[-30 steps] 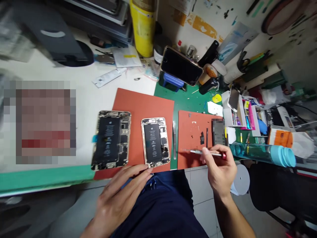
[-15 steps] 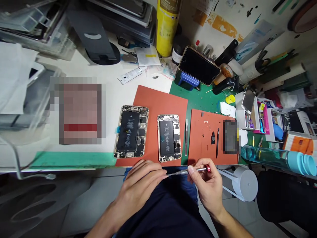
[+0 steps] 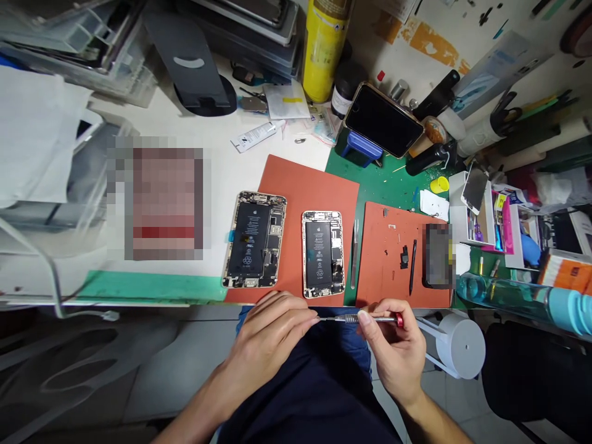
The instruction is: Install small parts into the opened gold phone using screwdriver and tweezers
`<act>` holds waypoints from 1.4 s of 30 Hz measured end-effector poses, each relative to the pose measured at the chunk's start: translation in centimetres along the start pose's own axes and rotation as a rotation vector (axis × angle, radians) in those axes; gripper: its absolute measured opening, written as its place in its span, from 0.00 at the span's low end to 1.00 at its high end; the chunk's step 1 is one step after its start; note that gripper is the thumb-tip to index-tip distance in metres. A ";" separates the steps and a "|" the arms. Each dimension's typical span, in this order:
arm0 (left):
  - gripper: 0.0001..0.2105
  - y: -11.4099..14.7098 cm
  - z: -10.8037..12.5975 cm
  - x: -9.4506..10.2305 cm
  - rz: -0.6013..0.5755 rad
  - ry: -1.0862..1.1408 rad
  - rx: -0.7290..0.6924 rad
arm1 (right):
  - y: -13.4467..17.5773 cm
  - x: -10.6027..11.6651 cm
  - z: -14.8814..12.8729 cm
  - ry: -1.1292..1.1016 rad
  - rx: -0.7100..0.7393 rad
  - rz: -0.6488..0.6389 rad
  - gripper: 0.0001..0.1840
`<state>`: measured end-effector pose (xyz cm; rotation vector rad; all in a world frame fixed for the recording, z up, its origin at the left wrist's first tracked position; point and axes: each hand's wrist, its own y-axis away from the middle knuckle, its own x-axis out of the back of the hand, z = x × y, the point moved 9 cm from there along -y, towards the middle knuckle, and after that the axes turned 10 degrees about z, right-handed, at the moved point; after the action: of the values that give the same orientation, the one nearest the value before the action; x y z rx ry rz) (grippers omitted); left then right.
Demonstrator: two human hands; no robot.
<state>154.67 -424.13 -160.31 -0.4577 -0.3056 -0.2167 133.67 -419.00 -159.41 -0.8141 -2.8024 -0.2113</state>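
Observation:
My right hand (image 3: pixel 393 345) is closed around a slim precision screwdriver (image 3: pixel 351 319) with a red end cap, held level just off the table's front edge. At the screwdriver's tip, the fingers of my left hand (image 3: pixel 277 333) are pinched together on the thin bit; anything smaller between them is hidden. Beyond my hands lie two opened phones with bare boards and black batteries: a larger phone (image 3: pixel 254 240) on the left and a smaller phone (image 3: pixel 323 253) nearer the middle. Both are face up, apart from my hands.
Tweezers (image 3: pixel 354 254) lie right of the smaller phone. A second red mat (image 3: pixel 377 277) carries small parts, a black pen-like tool (image 3: pixel 412 267) and a blurred-out dark object. A phone on a blue stand (image 3: pixel 363 150), a blue bottle (image 3: pixel 509 296) and a yellow can (image 3: pixel 324 55) stand around.
The whole view has shifted, so the table's things sit further right. My hands keep the same hold on the screwdriver, which is now nearly level.

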 end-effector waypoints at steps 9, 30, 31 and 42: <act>0.08 0.1 -0.2 -0.2 -0.023 -0.008 0.008 | 0.2 0.0 -0.4 0.072 0.094 -0.027 0.09; 0.18 2.9 0.1 0.1 0.039 -0.215 -0.211 | 0.6 -0.3 -4.6 0.205 0.472 -0.096 0.25; 0.19 3.4 0.2 -0.3 0.014 -0.237 -0.268 | 0.9 -0.7 -5.3 0.243 0.546 -0.109 0.27; 0.17 4.4 0.3 -1.3 0.083 -0.366 -0.387 | 0.8 -3.8 -6.4 0.471 0.603 -0.167 0.22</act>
<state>154.64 -419.99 -162.27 -0.8948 -0.6058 -0.1087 138.25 -421.55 -154.14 -0.3304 -2.2808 0.3582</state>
